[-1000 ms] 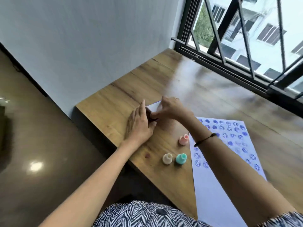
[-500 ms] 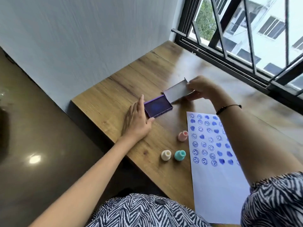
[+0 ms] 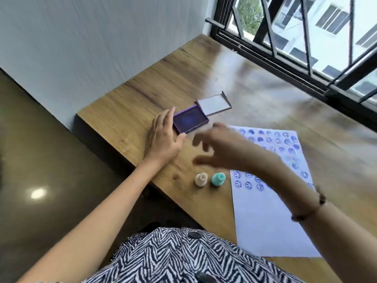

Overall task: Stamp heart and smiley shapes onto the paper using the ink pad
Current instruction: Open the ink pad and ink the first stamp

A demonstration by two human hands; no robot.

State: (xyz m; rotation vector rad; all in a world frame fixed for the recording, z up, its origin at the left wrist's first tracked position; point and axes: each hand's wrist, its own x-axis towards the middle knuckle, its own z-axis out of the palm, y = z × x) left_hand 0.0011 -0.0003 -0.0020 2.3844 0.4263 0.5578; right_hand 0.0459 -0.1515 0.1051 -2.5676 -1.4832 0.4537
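Head camera looks down on a wooden table (image 3: 130, 111) where the ink pad (image 3: 190, 119) sits uncovered, its lid (image 3: 214, 103) laid flat just beyond its far right corner. Left hand (image 3: 163, 139) rests flat and empty beside the pad's near-left edge, fingertips touching the case. Right hand (image 3: 216, 148), blurred, hovers with fingers spread wide and nothing in it, above the spot between the pad and 2 stampers: a cream stamper (image 3: 201, 179) and a teal stamper (image 3: 217, 178), both upright near the paper (image 3: 265, 221).

Judged step: picking a stamper. Best done by pinching the narrow neck so the face stays level, while the left hand steadies the pad.

Pad's long axis runs from near-left to far-right, ink face up. Paper's long axis runs toward the window, its far half already stamped.
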